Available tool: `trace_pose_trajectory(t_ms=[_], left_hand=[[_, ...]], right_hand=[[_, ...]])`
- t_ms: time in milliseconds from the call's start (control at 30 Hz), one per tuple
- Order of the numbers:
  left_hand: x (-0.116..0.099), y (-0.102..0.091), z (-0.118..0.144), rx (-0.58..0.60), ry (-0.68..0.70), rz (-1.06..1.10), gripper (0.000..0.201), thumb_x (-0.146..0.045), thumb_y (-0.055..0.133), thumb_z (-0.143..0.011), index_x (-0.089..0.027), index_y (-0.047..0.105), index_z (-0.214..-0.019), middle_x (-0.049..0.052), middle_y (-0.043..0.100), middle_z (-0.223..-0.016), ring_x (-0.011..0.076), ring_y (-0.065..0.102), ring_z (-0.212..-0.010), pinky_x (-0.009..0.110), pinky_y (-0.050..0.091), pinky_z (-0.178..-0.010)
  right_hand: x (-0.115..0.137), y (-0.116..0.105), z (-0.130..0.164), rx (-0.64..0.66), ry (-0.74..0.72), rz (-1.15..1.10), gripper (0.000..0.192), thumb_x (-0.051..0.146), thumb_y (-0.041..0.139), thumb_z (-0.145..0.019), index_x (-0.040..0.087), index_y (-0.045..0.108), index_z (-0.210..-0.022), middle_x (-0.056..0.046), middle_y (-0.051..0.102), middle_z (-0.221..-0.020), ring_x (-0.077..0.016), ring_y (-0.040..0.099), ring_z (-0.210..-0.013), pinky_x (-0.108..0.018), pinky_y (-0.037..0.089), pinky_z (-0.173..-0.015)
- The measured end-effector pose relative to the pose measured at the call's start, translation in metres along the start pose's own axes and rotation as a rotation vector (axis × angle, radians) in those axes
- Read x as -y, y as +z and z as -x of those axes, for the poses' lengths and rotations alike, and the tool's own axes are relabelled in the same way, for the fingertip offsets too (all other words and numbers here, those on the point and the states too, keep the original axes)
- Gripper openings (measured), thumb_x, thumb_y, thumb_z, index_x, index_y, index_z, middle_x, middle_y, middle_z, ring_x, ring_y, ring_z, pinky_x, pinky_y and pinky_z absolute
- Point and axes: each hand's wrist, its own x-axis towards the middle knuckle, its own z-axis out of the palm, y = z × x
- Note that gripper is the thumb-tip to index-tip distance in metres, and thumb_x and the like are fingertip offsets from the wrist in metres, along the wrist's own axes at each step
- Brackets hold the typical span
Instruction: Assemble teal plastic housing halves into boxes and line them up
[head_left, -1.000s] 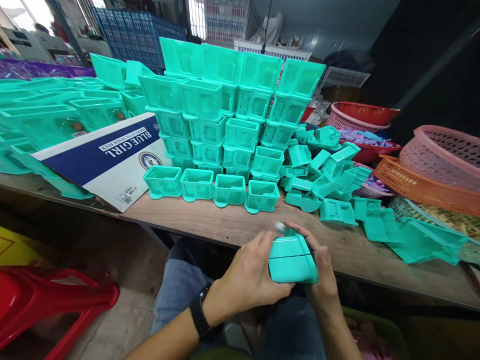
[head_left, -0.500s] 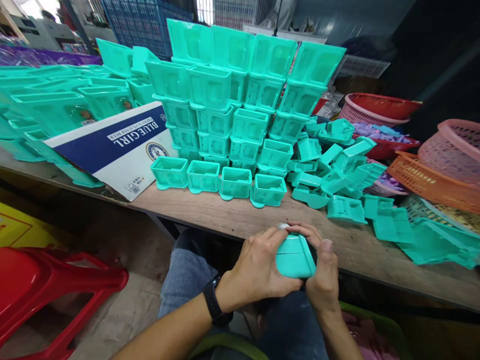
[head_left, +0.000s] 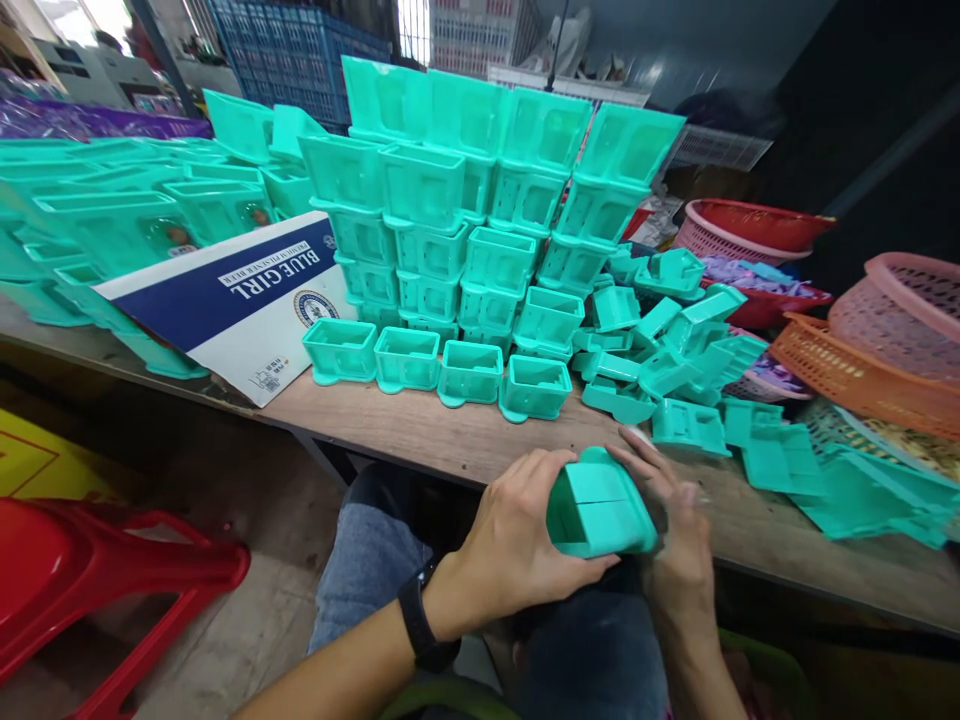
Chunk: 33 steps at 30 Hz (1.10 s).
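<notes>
- Holding at lower centre of the frame: left hand [head_left: 514, 535] grips a green plastic box [head_left: 606, 515], fingers on its upper left, thumb along the lower edge; grip closed to the box's width.
- Box position: tilted, above the person's lap, near the front edge of the wooden table [head_left: 420, 425]. Dark line runs across its visible face; no lettering legible there.
- Right hand [head_left: 679, 530]: at the box's right side, motion-blurred, fingers partly extended; cannot tell whether it grips or merely touches.
- Carton panel [head_left: 180, 320], left of centre: leaning, print inverted. Reads "BLUE GIRL", white on a navy band; smaller line "PREMIUM PILSENER BEER".
- Same panel: round emblem [head_left: 311, 308] at right; small print and a code-like mark near the bottom corner, too small to read.
- Centre: four green boxes [head_left: 470, 384] in a front row, taller stacks [head_left: 424, 185] behind.
- Right of centre: heaped loose green parts [head_left: 679, 370].
</notes>
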Motion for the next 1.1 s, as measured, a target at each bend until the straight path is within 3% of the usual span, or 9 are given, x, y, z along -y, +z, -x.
trace_pose_trajectory(t_ms=[100,233,367,567,700,800,933,1033,1100], left_hand=[[0.001,0.003,0.001,0.041,0.053,-0.115,0.067,-0.030,0.085,-0.069,-0.018,0.056,-0.129,0.012,0.071,-0.119,0.0340,0.068,-0.109,0.049,0.059,-0.096],[-0.007,0.004,-0.001,0.118,0.094,-0.210,0.059,-0.026,0.076,-0.070,-0.019,0.059,-0.126,0.009,0.072,-0.111,0.0329,0.068,-0.099,0.047,0.059,-0.085],[-0.014,0.003,-0.004,0.224,0.105,-0.312,0.058,-0.029,0.072,-0.072,-0.015,0.060,-0.127,0.010,0.072,-0.109,0.0338,0.068,-0.098,0.047,0.059,-0.081],[-0.011,0.001,-0.001,0.254,0.078,-0.317,0.059,-0.031,0.075,-0.071,-0.016,0.060,-0.127,0.009,0.072,-0.106,0.0337,0.068,-0.098,0.045,0.059,-0.081],[-0.004,0.001,0.001,0.228,0.081,-0.245,0.064,-0.029,0.075,-0.074,-0.018,0.052,-0.133,0.010,0.069,-0.119,0.0331,0.065,-0.107,0.047,0.059,-0.092],[0.000,0.003,-0.004,0.200,0.046,-0.216,0.067,-0.026,0.073,-0.075,-0.015,0.046,-0.135,0.014,0.064,-0.126,0.0332,0.063,-0.115,0.048,0.057,-0.099],[-0.001,0.010,-0.016,0.296,0.007,-0.424,0.050,-0.031,0.076,-0.077,-0.016,0.054,-0.120,0.013,0.066,-0.116,0.0341,0.064,-0.109,0.047,0.059,-0.092],[-0.002,0.018,-0.023,0.327,0.031,-0.581,0.058,-0.033,0.078,-0.079,-0.010,0.054,-0.126,0.017,0.067,-0.122,0.0359,0.065,-0.110,0.049,0.057,-0.093],[-0.001,0.023,-0.027,0.338,0.044,-0.628,0.059,-0.035,0.078,-0.081,-0.007,0.054,-0.127,0.019,0.068,-0.122,0.0361,0.066,-0.110,0.049,0.055,-0.094]], right_hand=[[0.001,0.001,0.004,0.031,-0.195,0.258,0.072,0.068,0.024,-0.106,0.026,0.082,-0.111,-0.009,0.077,-0.127,-0.0323,0.064,-0.128,-0.052,0.039,-0.114],[-0.003,0.010,0.011,-0.013,-0.166,0.318,0.074,0.066,0.022,-0.106,0.026,0.082,-0.094,-0.007,0.082,-0.098,-0.0302,0.074,-0.099,-0.051,0.044,-0.107],[-0.017,0.012,0.015,-0.089,-0.075,0.279,0.073,0.069,0.026,-0.104,0.024,0.082,-0.091,-0.009,0.082,-0.101,-0.0324,0.073,-0.103,-0.051,0.044,-0.108],[-0.027,0.009,0.019,-0.061,-0.024,0.257,0.076,0.072,0.028,-0.103,0.022,0.084,-0.092,-0.012,0.082,-0.106,-0.0335,0.073,-0.108,-0.047,0.050,-0.099],[-0.024,0.013,0.016,-0.100,0.017,0.248,0.078,0.076,0.029,-0.100,0.021,0.083,-0.089,-0.012,0.082,-0.104,-0.0345,0.072,-0.108,-0.048,0.049,-0.100],[-0.027,0.013,0.008,-0.094,0.131,0.181,0.083,0.083,0.028,-0.096,0.021,0.083,-0.086,-0.014,0.082,-0.104,-0.0370,0.071,-0.108,-0.051,0.050,-0.100],[-0.034,0.010,-0.001,-0.038,0.188,0.103,0.087,0.088,0.029,-0.092,0.020,0.083,-0.094,-0.015,0.081,-0.108,-0.0378,0.070,-0.114,-0.053,0.048,-0.106],[-0.036,0.013,-0.005,0.011,0.120,0.094,0.086,0.086,0.028,-0.094,0.020,0.082,-0.102,-0.013,0.081,-0.112,-0.0351,0.070,-0.114,-0.051,0.047,-0.106],[-0.037,0.018,-0.007,-0.024,0.148,0.094,0.087,0.087,0.027,-0.093,0.019,0.081,-0.101,-0.013,0.081,-0.107,-0.0341,0.071,-0.107,-0.049,0.050,-0.100]])
